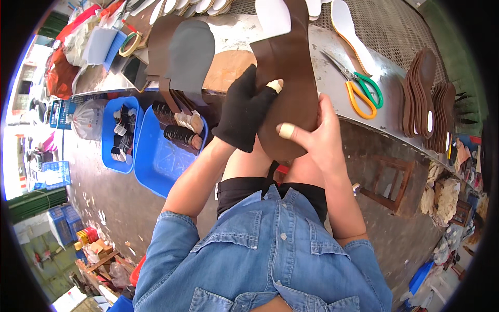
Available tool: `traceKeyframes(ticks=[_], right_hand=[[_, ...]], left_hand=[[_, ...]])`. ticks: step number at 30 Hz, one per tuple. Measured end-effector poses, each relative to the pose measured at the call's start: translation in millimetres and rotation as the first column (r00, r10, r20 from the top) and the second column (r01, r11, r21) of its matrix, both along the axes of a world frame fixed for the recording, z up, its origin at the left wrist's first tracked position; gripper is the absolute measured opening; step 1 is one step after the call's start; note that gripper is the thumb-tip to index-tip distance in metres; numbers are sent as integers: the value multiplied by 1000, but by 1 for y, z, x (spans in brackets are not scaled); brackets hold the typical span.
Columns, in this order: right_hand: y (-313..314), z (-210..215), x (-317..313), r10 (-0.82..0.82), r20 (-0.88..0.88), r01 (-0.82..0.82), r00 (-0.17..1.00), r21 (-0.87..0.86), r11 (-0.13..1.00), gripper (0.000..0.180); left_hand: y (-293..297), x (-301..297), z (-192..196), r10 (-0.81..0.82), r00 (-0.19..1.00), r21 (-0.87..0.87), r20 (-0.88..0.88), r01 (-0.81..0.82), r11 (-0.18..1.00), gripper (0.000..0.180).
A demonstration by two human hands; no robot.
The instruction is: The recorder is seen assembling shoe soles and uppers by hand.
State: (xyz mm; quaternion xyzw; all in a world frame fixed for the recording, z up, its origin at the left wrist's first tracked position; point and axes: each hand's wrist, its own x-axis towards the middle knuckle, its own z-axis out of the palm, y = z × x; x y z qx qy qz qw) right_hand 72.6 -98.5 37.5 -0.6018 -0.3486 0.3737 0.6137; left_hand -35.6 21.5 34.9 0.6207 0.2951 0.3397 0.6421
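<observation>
A long brown leather piece [286, 62], rounded at its near end, hangs over the bench edge above my lap. My left hand [241, 112], in a black glove with the thumb tip bare and taped, grips its left edge, thumb on top. My right hand [325, 138], ungloved and with tape round the thumb, pinches the right edge; its fingers are partly hidden behind the leather. On the leather's far part lies a white insole [273, 18]. Left of my hands, a grey insole [192, 52] rests on more brown leather [158, 44].
Scissors [364, 93] with orange and green handles lie on the metal bench [332, 57], near a white insole [349, 31]. Brown insole stacks [418, 93] stand at right. Blue tubs [163, 161] holding bundled pieces sit below left. Tape [130, 44] and a phone [135, 73] lie at left.
</observation>
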Motion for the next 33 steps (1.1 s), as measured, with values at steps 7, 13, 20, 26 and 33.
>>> traceKeyframes(ticks=[7,13,20,26,33], right_hand=[[7,-8,14,-12,-35,11,999,-26,1000,39],[11,0,25,-14,-23,15,1000,48,999,43],[16,-7,25,-204,178,181,963,140,974,20],[9,-14,23,-53,93,39,994,139,989,26],[49,30,60,34,-312,49,950,255,966,24]], left_hand=[[-3,2,-5,65,998,86,-6,-64,994,22],[-9,-4,-1,-26,997,4,-74,26,1000,24],[15,-13,-1,-220,967,151,-132,239,959,35],[20,-6,33,-351,935,-95,-50,345,934,38],[28,-18,26,-439,839,50,-322,479,877,20]])
